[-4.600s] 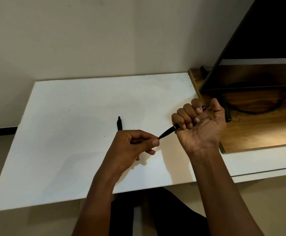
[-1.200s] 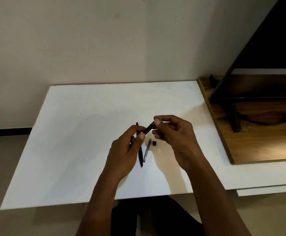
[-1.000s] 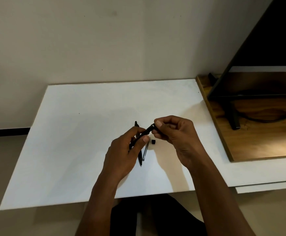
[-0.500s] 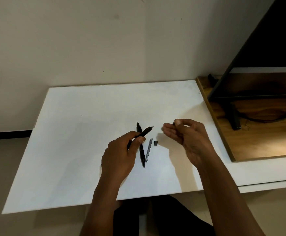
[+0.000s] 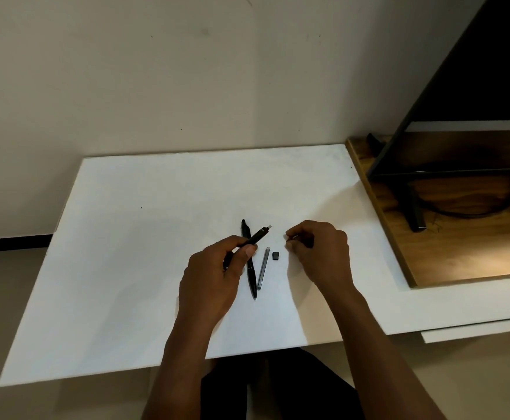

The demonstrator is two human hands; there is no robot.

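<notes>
My left hand [image 5: 214, 274] grips a black mechanical pencil [image 5: 259, 233] by its lower half, and its white-tipped end points up and to the right. Under it, a second black pen [image 5: 251, 274] lies on the white tabletop [image 5: 126, 268]. A thin grey tube [image 5: 262, 268] lies beside that pen, with a small black cap [image 5: 275, 255] just to its right. My right hand [image 5: 320, 253] hovers right of the cap, fingers curled, thumb and forefinger pinched together. A tiny dark piece between them is almost hidden.
A wooden shelf [image 5: 460, 253] butts against the tabletop's right side. A dark screen [image 5: 475, 71] stands on it on a black foot [image 5: 411, 207], with a cable [image 5: 475, 212] behind. A plain wall runs along the back. My legs are below the front edge.
My right hand has pulled away from the pencil's end to the right, which bared the white tip. My left hand keeps hold of the pencil. The pen, tube and cap have not moved.
</notes>
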